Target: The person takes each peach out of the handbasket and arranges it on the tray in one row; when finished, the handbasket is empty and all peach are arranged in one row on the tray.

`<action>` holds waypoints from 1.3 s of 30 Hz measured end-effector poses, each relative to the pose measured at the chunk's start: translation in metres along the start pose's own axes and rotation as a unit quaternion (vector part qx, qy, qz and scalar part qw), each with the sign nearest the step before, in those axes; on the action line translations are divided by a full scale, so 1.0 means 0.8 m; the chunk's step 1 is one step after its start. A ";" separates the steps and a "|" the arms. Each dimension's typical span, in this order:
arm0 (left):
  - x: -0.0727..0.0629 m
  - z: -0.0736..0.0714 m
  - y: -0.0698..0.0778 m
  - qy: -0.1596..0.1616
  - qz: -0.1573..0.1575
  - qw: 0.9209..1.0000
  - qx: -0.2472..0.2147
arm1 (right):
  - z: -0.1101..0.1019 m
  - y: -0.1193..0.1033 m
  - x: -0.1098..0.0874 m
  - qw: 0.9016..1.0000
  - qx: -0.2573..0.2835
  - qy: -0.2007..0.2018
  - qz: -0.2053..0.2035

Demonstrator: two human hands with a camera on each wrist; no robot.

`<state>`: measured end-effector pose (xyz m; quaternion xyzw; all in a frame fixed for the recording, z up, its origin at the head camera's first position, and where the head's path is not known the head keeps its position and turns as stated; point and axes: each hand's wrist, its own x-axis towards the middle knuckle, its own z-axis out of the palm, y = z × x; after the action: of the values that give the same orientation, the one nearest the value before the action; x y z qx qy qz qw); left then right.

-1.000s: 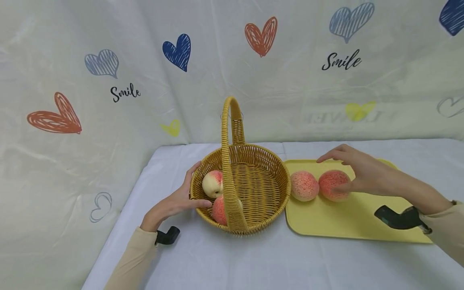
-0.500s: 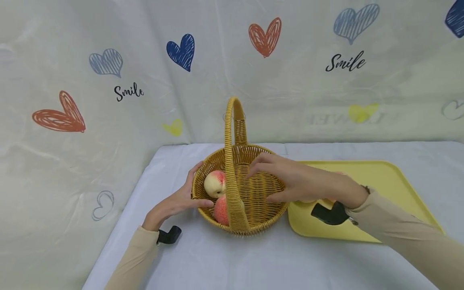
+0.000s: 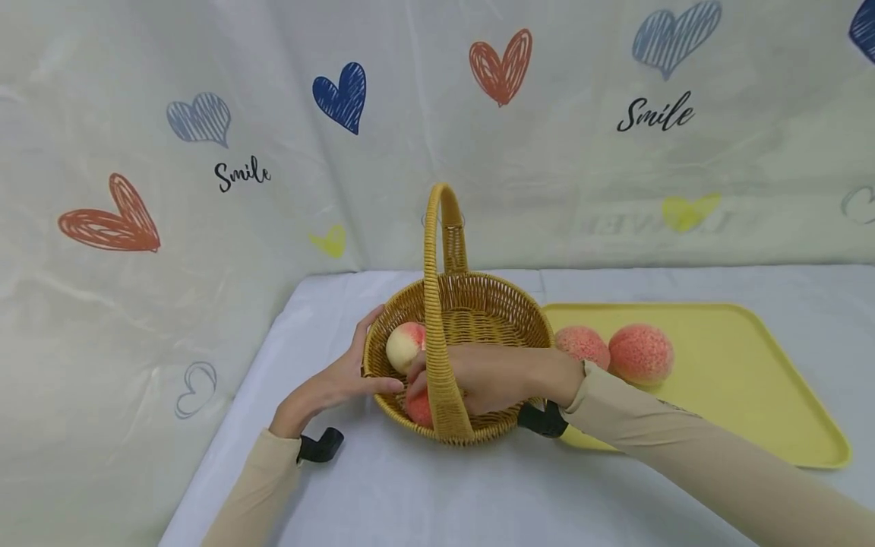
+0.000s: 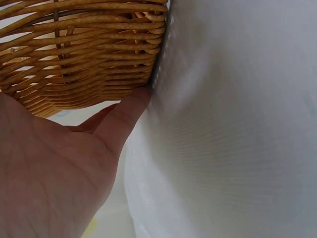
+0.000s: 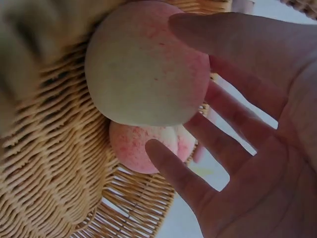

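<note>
My left hand (image 3: 335, 387) holds the side of a round wicker basket (image 3: 509, 298), its thumb over the rim and its fingers around the outside. In the left wrist view a fingertip presses low against the weave. My right hand (image 3: 488, 376) reaches into the basket under the tall handle (image 3: 432, 266). It grips the front peach (image 5: 143, 69), thumb on one side and fingers around the other; the handle hides part of that grip in the head view. A second peach, pale with a red blush (image 3: 403, 346), lies just behind it.
To the right, a yellow tray (image 3: 731, 395) bears two pinkish-red peaches (image 3: 641, 354) side by side, the right forearm crossing its front left corner. A white cloth covers the table (image 3: 424, 494). Behind hangs a curtain (image 3: 383, 175) printed with hearts.
My right hand has moved left from over the tray peaches, across the basket's rim, and down to the front peach inside. The left hand stays on the basket.
</note>
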<state>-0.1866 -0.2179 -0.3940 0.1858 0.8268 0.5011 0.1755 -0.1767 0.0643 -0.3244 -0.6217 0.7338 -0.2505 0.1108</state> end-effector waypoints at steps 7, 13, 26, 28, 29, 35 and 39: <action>0.001 -0.001 0.001 -0.001 0.001 1.000 -0.003 | 0.004 0.004 -0.001 1.000 0.007 0.015 0.022; 0.000 -0.001 0.001 -0.004 0.005 1.000 -0.013 | 0.003 0.008 -0.015 0.997 -0.007 0.014 0.074; -0.001 -0.004 -0.001 -0.007 -0.005 1.000 -0.015 | -0.006 0.011 -0.034 0.978 -0.031 0.025 0.203; -0.002 -0.004 -0.002 -0.004 -0.006 1.000 -0.014 | -0.005 0.011 -0.033 0.979 -0.027 0.022 0.203; -0.002 -0.004 -0.002 -0.003 -0.006 1.000 -0.013 | -0.004 0.011 -0.033 0.979 -0.026 0.021 0.199; -0.001 -0.003 0.000 -0.005 -0.004 1.000 -0.018 | 0.000 0.009 -0.029 0.983 -0.040 0.015 0.176; 0.001 -0.002 0.001 -0.008 -0.006 1.000 -0.023 | -0.002 0.009 -0.031 0.979 -0.057 0.018 0.195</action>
<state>-0.1878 -0.2187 -0.3927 0.1811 0.8149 0.5171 0.1890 -0.1784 0.0894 -0.3307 -0.4677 0.8556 -0.1931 0.1092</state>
